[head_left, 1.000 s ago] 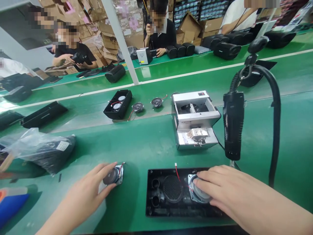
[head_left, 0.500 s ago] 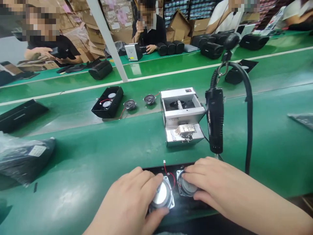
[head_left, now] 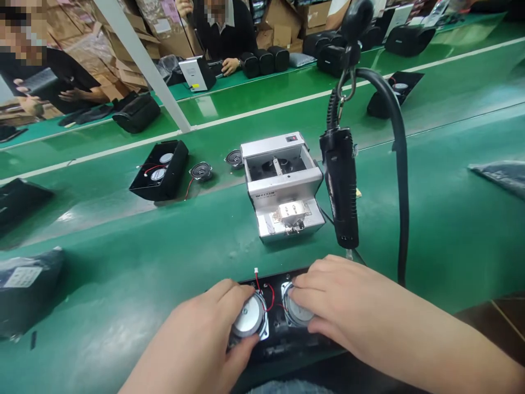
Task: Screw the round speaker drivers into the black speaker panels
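My left hand (head_left: 197, 334) grips a round silver speaker driver (head_left: 248, 317) by its sides, thumb below and fingers above. A second speaker driver (head_left: 296, 309) is held in the curled fingers of my right hand (head_left: 340, 298). Both drivers lie magnet side up in a black speaker housing (head_left: 283, 342) at the bench's near edge. Between them runs a thin red wire (head_left: 272, 296), ending in a small white connector (head_left: 256, 270) above the housing's far rim. My hands hide the outer ends of the housing.
A black electric screwdriver (head_left: 342, 189) hangs just beyond my right hand. Behind the housing stands a silver screw feeder (head_left: 285, 186). Loose drivers (head_left: 202, 171) and an open housing with drivers (head_left: 159, 169) sit on the belt. A plastic-wrapped bundle (head_left: 28, 295) lies left. People work across the line.
The view has shifted, so the bench items appear further left and slightly higher. The left driver now sits flatter and more of it shows. Both hands keep their hold.
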Action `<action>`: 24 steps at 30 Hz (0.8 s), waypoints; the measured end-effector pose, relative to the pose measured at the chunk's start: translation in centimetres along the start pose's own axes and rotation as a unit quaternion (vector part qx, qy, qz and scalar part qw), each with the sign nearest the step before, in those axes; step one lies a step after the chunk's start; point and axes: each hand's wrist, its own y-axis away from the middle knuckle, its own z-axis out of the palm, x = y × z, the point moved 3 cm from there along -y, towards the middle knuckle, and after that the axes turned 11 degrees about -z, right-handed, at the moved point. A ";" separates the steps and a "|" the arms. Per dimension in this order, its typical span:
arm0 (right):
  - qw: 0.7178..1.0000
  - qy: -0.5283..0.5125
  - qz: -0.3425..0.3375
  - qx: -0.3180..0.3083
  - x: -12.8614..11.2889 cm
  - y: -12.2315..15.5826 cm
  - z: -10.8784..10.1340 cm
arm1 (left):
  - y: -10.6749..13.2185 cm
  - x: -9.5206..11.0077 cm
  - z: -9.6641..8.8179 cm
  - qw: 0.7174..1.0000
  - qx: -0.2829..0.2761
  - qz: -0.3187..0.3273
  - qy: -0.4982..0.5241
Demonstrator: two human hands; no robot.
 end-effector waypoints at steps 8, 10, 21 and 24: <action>1.000 -0.003 -0.014 0.017 -0.2 0.3 -0.2 | -0.6 0.2 2.0 0.998 -0.009 0.023 -0.057; 1.000 -0.003 -0.014 0.023 -0.1 0.3 -0.1 | -0.7 -0.1 2.1 0.998 -0.007 0.021 -0.057; 0.999 0.029 -0.028 0.018 0.0 0.1 0.0 | -0.6 -0.6 2.8 0.998 -0.008 0.048 -0.047; 0.998 0.037 -0.039 0.024 -0.3 0.1 -0.3 | -0.7 -0.1 2.6 0.996 -0.027 0.046 -0.067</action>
